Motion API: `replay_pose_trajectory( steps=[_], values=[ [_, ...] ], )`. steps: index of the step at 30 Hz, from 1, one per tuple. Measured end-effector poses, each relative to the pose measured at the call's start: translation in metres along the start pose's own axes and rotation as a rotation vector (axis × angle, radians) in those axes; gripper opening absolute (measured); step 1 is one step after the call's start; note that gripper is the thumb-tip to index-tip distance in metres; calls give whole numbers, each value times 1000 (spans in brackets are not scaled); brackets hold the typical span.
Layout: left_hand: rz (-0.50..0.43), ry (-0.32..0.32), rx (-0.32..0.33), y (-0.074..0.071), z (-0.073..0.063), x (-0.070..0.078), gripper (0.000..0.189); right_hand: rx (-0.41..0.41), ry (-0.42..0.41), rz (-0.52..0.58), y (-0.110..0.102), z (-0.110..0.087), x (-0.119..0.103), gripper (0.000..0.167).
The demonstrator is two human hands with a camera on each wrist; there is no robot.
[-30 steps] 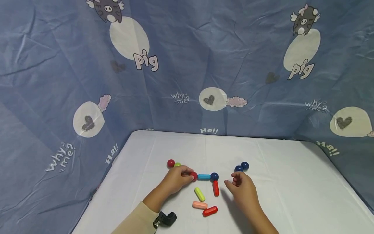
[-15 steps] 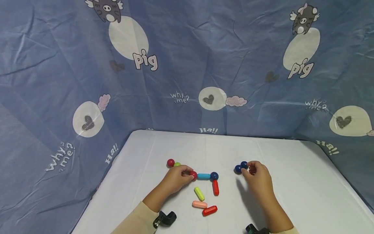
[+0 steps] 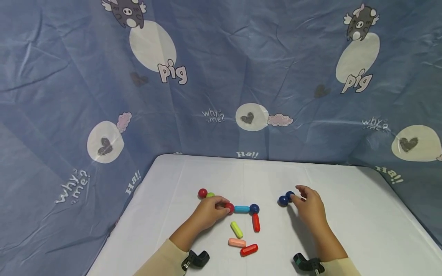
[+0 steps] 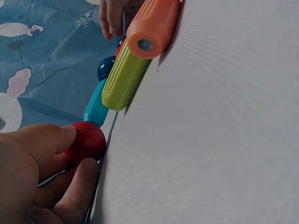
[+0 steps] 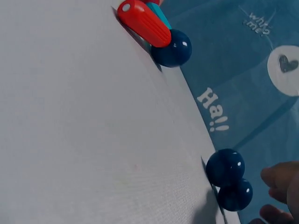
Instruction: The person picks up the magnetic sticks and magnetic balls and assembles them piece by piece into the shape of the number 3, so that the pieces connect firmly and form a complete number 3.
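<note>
My left hand (image 3: pixel 206 211) pinches a red ball (image 4: pixel 87 142) between thumb and fingers. From that ball a light blue rod (image 3: pixel 241 209) runs to a dark blue ball (image 3: pixel 254 208), where a red rod (image 5: pixel 145 22) points towards me. Two more dark blue balls, a nearer one (image 3: pixel 283 201) and a farther one (image 3: pixel 290 196), touch each other on the right. Beside them is my right hand (image 3: pixel 312 209), thumb and forefinger spread. In the right wrist view a gap shows between its fingertips and those balls.
Loose on the white table (image 3: pixel 345 214) lie a lime-green rod (image 3: pixel 236 229), a salmon rod (image 3: pixel 237 242) and another red rod (image 3: pixel 249 250). Behind my left hand are a red ball (image 3: pixel 202 193) and a partly hidden lime-green piece (image 3: pixel 210 194). Patterned blue cloth (image 3: pixel 293 76) rises behind the table.
My right hand has gone rightward to the dark blue ball pair, and its fingers have since spread apart. The left hand keeps the red ball in the same place.
</note>
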State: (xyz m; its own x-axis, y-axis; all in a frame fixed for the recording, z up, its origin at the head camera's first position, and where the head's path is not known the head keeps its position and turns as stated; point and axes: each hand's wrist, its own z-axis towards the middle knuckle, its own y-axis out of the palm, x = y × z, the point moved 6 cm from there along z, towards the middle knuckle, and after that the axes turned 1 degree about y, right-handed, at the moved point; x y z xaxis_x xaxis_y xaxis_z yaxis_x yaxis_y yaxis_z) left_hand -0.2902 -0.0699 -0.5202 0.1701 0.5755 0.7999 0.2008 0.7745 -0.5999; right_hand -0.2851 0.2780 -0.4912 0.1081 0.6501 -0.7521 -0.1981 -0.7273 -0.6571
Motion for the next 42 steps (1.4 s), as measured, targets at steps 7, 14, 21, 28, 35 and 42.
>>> replay_pose_trajectory(
  steps=[7,14,21,28,35,42],
  values=[
    [0,-4,0,-1,1,-1,24,-78,20,13,9,9,9,44],
    [-8,-13,-9,2,0,-1,25,-92,73,27,15,9,16,40],
    [7,-13,2,1,0,0,24,-64,58,29,16,9,17,39],
    [7,-8,3,1,1,-2,24,-34,71,30,17,7,20,38],
    [11,5,21,-2,2,0,24,-19,86,74,16,10,22,41],
    [1,-5,17,1,0,-2,27,-16,96,82,9,-4,27,41]
  ],
)
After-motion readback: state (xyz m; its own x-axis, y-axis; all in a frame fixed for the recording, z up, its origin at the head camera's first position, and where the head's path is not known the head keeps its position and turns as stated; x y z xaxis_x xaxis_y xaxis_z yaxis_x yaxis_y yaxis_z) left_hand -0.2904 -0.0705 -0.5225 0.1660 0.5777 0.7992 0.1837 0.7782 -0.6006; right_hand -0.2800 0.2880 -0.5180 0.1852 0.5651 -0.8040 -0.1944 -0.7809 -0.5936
